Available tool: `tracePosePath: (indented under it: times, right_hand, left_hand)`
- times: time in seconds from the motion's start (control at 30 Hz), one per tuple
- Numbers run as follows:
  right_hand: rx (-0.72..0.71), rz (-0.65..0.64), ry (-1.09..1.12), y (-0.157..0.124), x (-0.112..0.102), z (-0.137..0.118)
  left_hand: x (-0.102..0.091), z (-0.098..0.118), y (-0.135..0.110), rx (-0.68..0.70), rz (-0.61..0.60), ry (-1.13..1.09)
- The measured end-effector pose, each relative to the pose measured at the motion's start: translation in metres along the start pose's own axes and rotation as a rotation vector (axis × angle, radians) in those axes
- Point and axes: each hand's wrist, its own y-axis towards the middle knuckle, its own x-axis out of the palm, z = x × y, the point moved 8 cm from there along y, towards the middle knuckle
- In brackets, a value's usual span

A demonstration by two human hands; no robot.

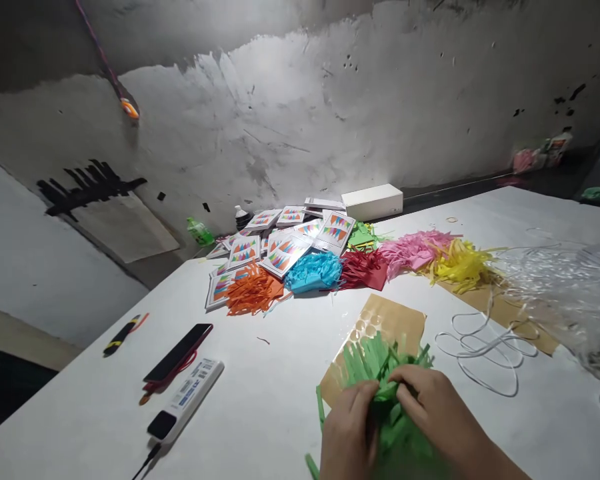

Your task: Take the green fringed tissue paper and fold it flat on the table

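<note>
Both my hands pinch a bundle of green fringed tissue paper [373, 360] near the table's front edge. My left hand [349, 427] grips it from the left, thumb and fingers pressed together. On the other side, my right hand [433, 400] has its thumb and forefinger closed on the same bundle. Loose green strips hang below and between the hands. Under the bundle lies a brown paper sheet [393, 313] with round clear sticky dots [367, 325] on it. Parts of my fingers and the lower bundle are hidden or blurred.
Fringed bundles in orange [254, 291], blue [314, 272], red [365, 268], pink [417, 250] and yellow [463, 265] line the middle, before printed cards [286, 253] and a white box [373, 201]. White string [490, 353] and clear plastic [565, 280] lie right; a phone [179, 352] and power strip [193, 393] left.
</note>
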Motion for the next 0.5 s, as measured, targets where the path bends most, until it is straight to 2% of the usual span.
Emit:
tracePosePath:
  times: [0.17,0.3,0.4,0.5]
  right_hand:
    - [0.144,-0.037,0.144,0.002,-0.007,0.016]
    - [0.261,0.145,0.158,-0.006,-0.030,0.040]
    - [0.405,0.334,0.149,-0.020,-0.060,0.077]
    - [0.585,0.491,0.149,-0.042,-0.092,0.129]
  left_hand:
    - [-0.003,0.017,0.009,0.170,0.050,0.006]
    - [-0.029,0.026,0.012,0.155,0.292,-0.058]
    - [-0.045,0.022,0.018,0.030,0.315,-0.263]
    - [-0.059,-0.003,0.026,-0.270,0.307,-0.433]
